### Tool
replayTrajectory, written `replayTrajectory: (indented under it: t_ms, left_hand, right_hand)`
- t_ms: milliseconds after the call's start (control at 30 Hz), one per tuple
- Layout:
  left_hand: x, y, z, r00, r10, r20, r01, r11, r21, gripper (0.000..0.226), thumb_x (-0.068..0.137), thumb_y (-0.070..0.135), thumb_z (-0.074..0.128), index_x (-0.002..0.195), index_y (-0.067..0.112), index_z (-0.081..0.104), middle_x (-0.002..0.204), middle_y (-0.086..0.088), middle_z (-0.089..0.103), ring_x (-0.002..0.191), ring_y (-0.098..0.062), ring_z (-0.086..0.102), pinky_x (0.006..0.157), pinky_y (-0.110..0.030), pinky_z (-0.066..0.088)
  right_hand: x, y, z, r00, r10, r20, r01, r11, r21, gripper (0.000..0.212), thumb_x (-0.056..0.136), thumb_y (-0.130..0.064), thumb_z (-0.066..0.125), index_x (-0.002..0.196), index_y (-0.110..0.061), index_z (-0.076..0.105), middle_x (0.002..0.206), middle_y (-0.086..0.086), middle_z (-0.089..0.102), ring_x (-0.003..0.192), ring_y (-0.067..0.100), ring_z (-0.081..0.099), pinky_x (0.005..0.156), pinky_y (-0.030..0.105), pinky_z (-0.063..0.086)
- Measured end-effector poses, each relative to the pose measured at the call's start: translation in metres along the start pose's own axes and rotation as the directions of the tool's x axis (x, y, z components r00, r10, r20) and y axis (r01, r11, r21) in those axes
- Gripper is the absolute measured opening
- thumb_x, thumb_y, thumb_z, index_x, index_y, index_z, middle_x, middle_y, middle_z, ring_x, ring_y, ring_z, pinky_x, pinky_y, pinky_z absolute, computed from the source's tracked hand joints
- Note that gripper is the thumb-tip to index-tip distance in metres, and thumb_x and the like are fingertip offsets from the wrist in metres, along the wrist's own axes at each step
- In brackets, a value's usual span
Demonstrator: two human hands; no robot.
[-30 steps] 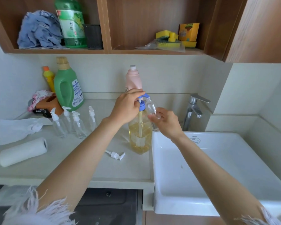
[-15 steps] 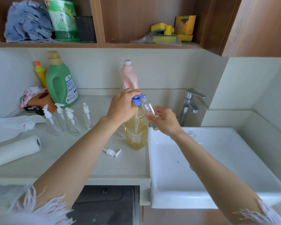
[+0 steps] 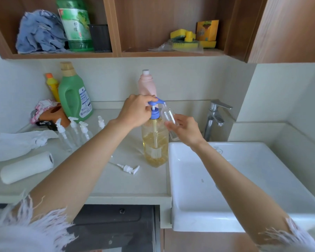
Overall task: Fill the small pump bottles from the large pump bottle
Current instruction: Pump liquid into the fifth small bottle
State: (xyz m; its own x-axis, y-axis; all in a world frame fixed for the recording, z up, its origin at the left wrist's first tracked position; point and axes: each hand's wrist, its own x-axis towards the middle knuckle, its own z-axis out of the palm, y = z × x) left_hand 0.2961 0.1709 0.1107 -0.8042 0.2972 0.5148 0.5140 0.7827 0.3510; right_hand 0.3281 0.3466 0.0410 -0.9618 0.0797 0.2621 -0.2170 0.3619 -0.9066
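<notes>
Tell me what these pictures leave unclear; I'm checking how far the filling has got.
Head view only:
- Liquid level in the small clear bottle: the right hand covers its lower part, and the clear wall is hard to read.
- Whether soap is leaving the blue pump spout: too small to see.
- Whether the four capped small bottles hold anything: transparent and too small, and the left forearm covers part of one.
- Left hand fingertips: hidden behind the pump head.

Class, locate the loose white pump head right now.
In the head view, the loose white pump head lies flat on the counter, just left of the large pump bottle, below the left forearm.
</notes>
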Motion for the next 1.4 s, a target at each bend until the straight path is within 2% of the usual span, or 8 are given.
replayTrajectory:
  t_ms: [133,233,433,667,833,1033,1133,1400]
  left_hand:
    - [-0.003,-0.004,0.011,1.000,-0.011,-0.011,0.010,0.999,-0.037,0.046,0.078,-0.003,0.049,0.115,0.014,0.069,0.120,-0.002,0.068,0.099,-0.034,0.062,0.088,-0.027,0.045]
    - [-0.007,-0.005,0.012,1.000,0.015,0.012,-0.015,0.999,-0.029,0.050,0.072,0.001,0.046,0.114,0.014,0.069,0.119,-0.002,0.068,0.104,-0.033,0.063,0.089,-0.028,0.044]
    - [0.005,-0.001,-0.002,0.995,-0.003,0.102,-0.003,0.999,0.055,0.042,0.079,0.005,0.056,0.117,0.018,0.068,0.115,-0.006,0.069,0.104,-0.033,0.058,0.087,-0.028,0.041]
    - [0.011,-0.001,-0.006,0.997,0.035,0.071,-0.037,0.999,0.027,0.044,0.081,-0.002,0.048,0.115,0.015,0.070,0.120,-0.004,0.068,0.112,-0.030,0.058,0.095,-0.030,0.042]
    - [0.000,-0.006,0.005,0.997,0.074,-0.020,-0.073,0.997,0.017,0.048,0.076,0.000,0.044,0.116,0.011,0.068,0.124,-0.003,0.065,0.106,-0.029,0.062,0.094,-0.028,0.043]
    - [-0.015,-0.009,0.022,0.994,0.078,-0.074,-0.081,0.996,-0.047,0.059,0.061,0.005,0.038,0.111,0.010,0.069,0.118,-0.002,0.068,0.106,-0.026,0.064,0.088,-0.027,0.046]
    - [-0.016,-0.007,0.019,0.996,0.073,-0.048,-0.075,0.996,-0.038,0.056,0.065,-0.002,0.045,0.114,0.010,0.068,0.120,-0.002,0.067,0.109,-0.026,0.063,0.090,-0.027,0.044]
    - [0.009,-0.002,-0.005,0.994,0.088,0.065,-0.091,0.995,0.044,0.041,0.076,0.011,0.053,0.114,0.014,0.068,0.119,-0.001,0.067,0.108,-0.028,0.060,0.088,-0.029,0.042]
  right_hand:
    - [0.004,0.007,-0.004,1.000,-0.004,-0.013,0.003,0.997,-0.073,0.018,0.083,-0.035,0.072,0.079,-0.019,0.066,0.070,0.003,0.061,0.065,0.020,0.053,0.066,0.033,0.045]
    - [0.003,0.008,-0.008,1.000,-0.013,-0.009,0.012,0.989,-0.147,0.022,0.084,-0.036,0.071,0.095,-0.018,0.071,0.087,0.011,0.070,0.083,0.027,0.062,0.082,0.038,0.051]
    - [0.000,-0.004,-0.016,0.999,0.046,0.018,-0.043,0.992,-0.122,0.030,0.082,-0.036,0.071,0.088,-0.007,0.067,0.069,0.001,0.053,0.066,0.014,0.045,0.064,0.027,0.038]
    - [0.000,-0.013,-0.016,0.998,0.018,-0.063,-0.024,0.996,-0.091,0.021,0.078,-0.033,0.076,0.093,-0.017,0.073,0.095,0.010,0.071,0.094,0.028,0.064,0.089,0.043,0.052]
    - [0.004,-0.009,-0.012,0.996,0.007,-0.090,-0.017,0.994,-0.107,0.025,0.077,-0.034,0.078,0.099,-0.024,0.073,0.095,-0.001,0.074,0.094,0.020,0.066,0.089,0.037,0.052]
    - [0.005,0.002,-0.014,0.997,-0.020,-0.077,0.004,0.981,-0.192,0.024,0.078,-0.034,0.077,0.099,-0.024,0.072,0.074,-0.013,0.066,0.070,0.008,0.057,0.062,0.016,0.041]
    - [0.005,0.003,-0.014,0.996,-0.010,-0.085,-0.004,0.987,-0.160,0.026,0.077,-0.033,0.078,0.101,-0.025,0.072,0.083,-0.011,0.070,0.075,0.007,0.060,0.063,0.010,0.041]
    - [0.013,0.001,-0.010,0.997,0.053,-0.058,-0.054,0.999,-0.008,0.044,0.072,-0.031,0.083,0.112,-0.019,0.070,0.106,-0.003,0.070,0.101,0.011,0.065,0.094,0.027,0.051]
